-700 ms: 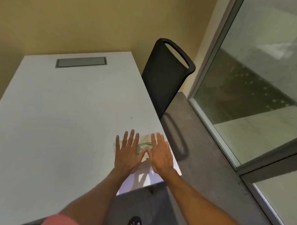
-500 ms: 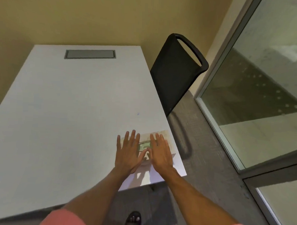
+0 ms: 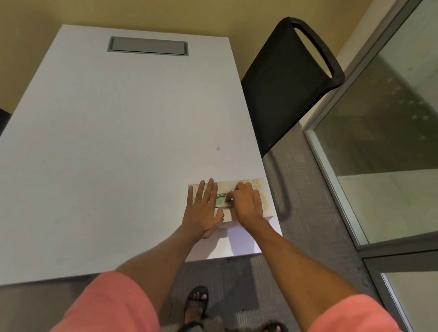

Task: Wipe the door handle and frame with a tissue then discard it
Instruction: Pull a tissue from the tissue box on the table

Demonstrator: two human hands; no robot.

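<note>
A pale patterned tissue box point(image 3: 258, 190) lies flat on the white table point(image 3: 113, 148) near its front right corner. My left hand point(image 3: 202, 210) rests flat on the left part of the box, fingers spread. My right hand point(image 3: 246, 204) is over the box's right half, its fingers curled and pinching at the oval slot point(image 3: 221, 202), where a bit of greenish tissue shows. Whether the fingers hold the tissue I cannot tell. No door handle is in view.
A black chair point(image 3: 287, 81) stands at the table's right side. Glass panels in a grey metal frame point(image 3: 375, 250) run along the right. A grey cable hatch point(image 3: 148, 46) sits at the table's far end. Grey carpet and my sandalled feet point(image 3: 196, 305) are below.
My right hand has gone from flat on the box to curled, fingertips pinching at the slot. The left hand stays flat. The camera has tilted further down.
</note>
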